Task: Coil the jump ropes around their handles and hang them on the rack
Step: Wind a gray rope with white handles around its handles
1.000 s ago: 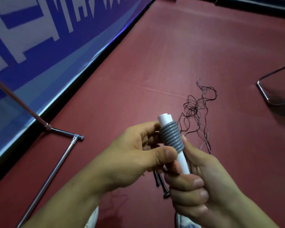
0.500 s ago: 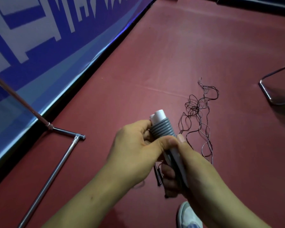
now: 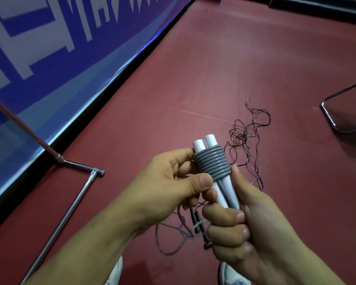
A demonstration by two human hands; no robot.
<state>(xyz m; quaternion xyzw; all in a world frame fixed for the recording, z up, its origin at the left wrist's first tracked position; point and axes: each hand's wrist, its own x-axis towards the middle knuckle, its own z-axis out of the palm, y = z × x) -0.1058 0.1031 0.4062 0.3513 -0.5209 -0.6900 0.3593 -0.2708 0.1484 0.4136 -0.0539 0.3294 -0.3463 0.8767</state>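
Observation:
Two white jump-rope handles (image 3: 224,190) stand side by side with grey rope coiled (image 3: 212,162) tightly round their upper part. My right hand (image 3: 247,227) grips the lower half of the handles, thumb lying up along them. My left hand (image 3: 173,182) holds the coil from the left, with the thumb at its lower edge and the fingers behind it. A second jump rope, thin and dark (image 3: 249,138), lies tangled on the red floor just beyond; its black handles (image 3: 197,221) show below my hands.
The chrome rack's base tubes (image 3: 70,204) lie on the floor at the left, its slanted pole (image 3: 23,124) rising toward the blue banner wall (image 3: 49,58). A dark metal chair leg (image 3: 333,118) sits at the far right. My white shoes (image 3: 228,274) are at the bottom edge.
The view has tilted and the handles now show side by side. My left hand has shifted round the coil. The right hand has kept its grip on the lower handles.

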